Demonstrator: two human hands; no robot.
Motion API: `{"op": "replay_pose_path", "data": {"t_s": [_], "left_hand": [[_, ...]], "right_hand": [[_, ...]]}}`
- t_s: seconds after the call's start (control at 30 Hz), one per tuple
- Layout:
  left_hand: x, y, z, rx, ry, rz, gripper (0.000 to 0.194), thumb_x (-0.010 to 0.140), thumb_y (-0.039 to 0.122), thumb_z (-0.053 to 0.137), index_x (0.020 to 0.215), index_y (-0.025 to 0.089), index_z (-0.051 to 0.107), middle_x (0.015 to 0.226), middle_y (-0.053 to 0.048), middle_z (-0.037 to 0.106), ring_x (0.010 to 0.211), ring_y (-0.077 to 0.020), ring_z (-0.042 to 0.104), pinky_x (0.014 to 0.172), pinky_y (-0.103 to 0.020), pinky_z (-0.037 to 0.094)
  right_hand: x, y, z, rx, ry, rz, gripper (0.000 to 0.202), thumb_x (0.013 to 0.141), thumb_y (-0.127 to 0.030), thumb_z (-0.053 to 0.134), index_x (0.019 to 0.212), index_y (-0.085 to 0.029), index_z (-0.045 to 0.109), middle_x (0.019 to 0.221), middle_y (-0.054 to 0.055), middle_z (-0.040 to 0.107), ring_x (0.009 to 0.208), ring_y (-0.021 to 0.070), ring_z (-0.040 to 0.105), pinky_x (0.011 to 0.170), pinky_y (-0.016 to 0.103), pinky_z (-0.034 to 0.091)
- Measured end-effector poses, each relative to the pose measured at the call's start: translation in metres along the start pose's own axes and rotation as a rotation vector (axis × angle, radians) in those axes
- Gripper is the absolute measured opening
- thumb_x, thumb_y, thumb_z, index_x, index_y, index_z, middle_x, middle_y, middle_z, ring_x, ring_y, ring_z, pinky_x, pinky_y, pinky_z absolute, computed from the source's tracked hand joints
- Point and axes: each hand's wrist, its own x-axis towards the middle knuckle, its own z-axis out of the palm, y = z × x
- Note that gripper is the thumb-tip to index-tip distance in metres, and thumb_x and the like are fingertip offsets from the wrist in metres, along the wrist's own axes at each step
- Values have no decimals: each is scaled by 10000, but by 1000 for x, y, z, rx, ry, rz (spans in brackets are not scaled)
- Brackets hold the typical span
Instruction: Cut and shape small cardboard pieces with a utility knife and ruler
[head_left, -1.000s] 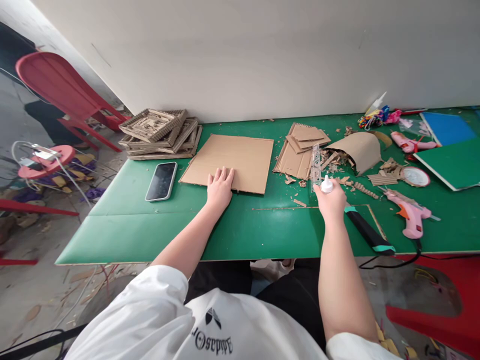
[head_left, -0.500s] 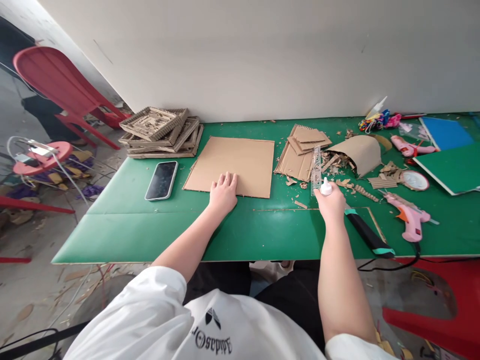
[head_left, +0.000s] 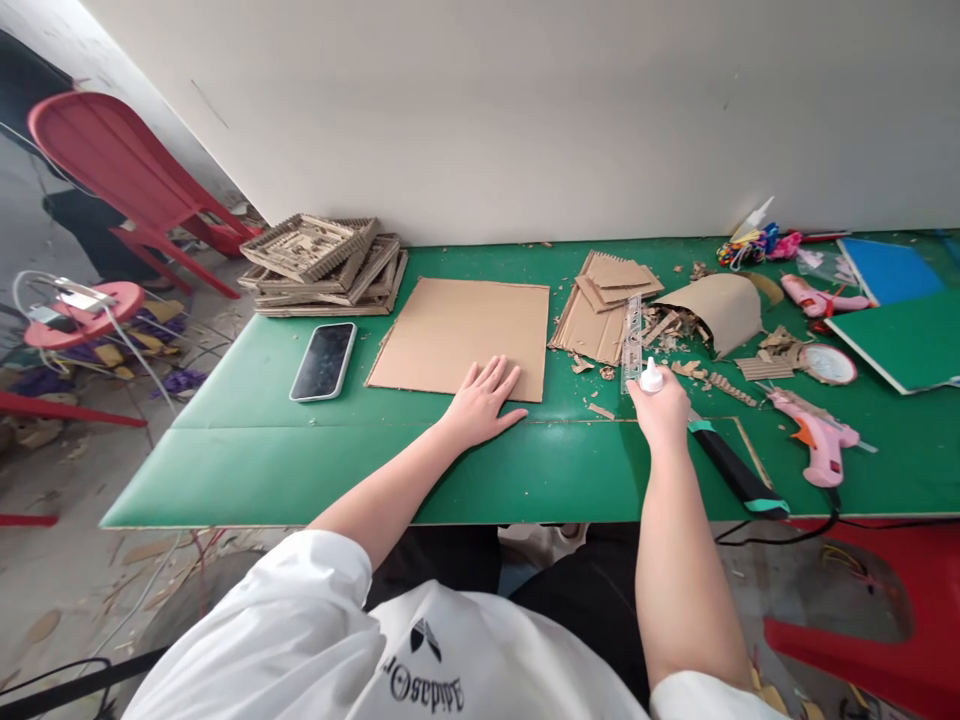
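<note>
A flat brown cardboard sheet (head_left: 465,330) lies on the green table (head_left: 247,460). My left hand (head_left: 484,402) rests on its front edge, fingers spread on the board and thumb out to the right. Right of the sheet, my right hand (head_left: 661,408) is wrapped round a small white bottle (head_left: 651,377) with its nozzle pointing up. Just behind that hand a clear ruler (head_left: 632,335) lies beside cardboard pieces (head_left: 596,320). The black and teal handle of a tool (head_left: 735,468) lies to the right of my right hand.
A phone (head_left: 323,362) and stacked cardboard frames (head_left: 322,262) are at the left. At the right are a cardboard tube (head_left: 724,310) with scraps, a pink glue gun (head_left: 825,440), a tape roll (head_left: 827,364) and a green board (head_left: 907,340). A wall stands behind.
My left hand has slid right along the front edge of the sheet, its thumb now spread outward. The sheet has shifted slightly toward me. My right hand stays nearly in place with the bottle.
</note>
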Motion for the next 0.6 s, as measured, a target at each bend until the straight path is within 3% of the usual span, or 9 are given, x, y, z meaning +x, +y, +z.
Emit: {"op": "replay_pose_path", "data": {"t_s": [0.1,0.27,0.43,0.6], "left_hand": [[-1,3,-3,-114,-58,205,616,926,502,347,1426,143,331,1503,-142,293,1417,-237,219,1159,-446,190],[-7,12,-3,-246,-81,342,569,934,470,355,1424,180,342,1505,-110,285,1414,-243,211,1152,-479,210],[-11,21,1,-293,-49,395,496,937,424,365,1392,232,404,1485,-76,331,1389,-244,276,1133,-465,274],[-38,25,10,-142,1,414,628,894,511,415,1448,247,279,1527,-99,209,1390,-317,251,1093,-509,318]], "right_hand": [[0,0,0,15,5,-15,197,643,-322,580,809,-217,570,723,35,628,700,216,555,632,298,394],[-2,1,1,51,4,-60,176,708,-310,555,852,-210,563,784,31,657,732,186,595,664,267,427],[-4,-1,0,57,17,-89,72,733,-263,554,791,-220,550,752,2,648,725,161,602,665,238,425],[-10,-2,-2,78,13,-140,42,749,-248,544,728,-222,518,729,-8,626,712,153,589,658,231,416]]}}
